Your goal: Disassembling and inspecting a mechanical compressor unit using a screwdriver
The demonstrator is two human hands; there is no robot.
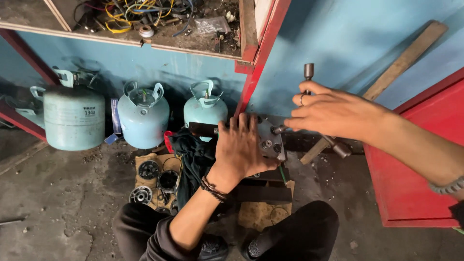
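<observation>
My left hand (240,147) lies flat, fingers spread, on a grey metal machine part (268,140) that stands on a dark block between my knees. My right hand (326,112) grips a cross-shaped socket wrench (308,71); one arm of the wrench sticks up above my fingers, another (338,147) points down to the right, and a third reaches a bolt on the part's right side. A ring is on one finger of the right hand. A dark cloth (193,157) lies against the part's left side.
Three pale blue gas cylinders (143,116) stand along the blue wall. Round metal parts lie on cardboard (150,176) at the left. A red cabinet (411,174) stands right, a wooden plank (401,63) leans on the wall, a shelf with wires (145,19) hangs above.
</observation>
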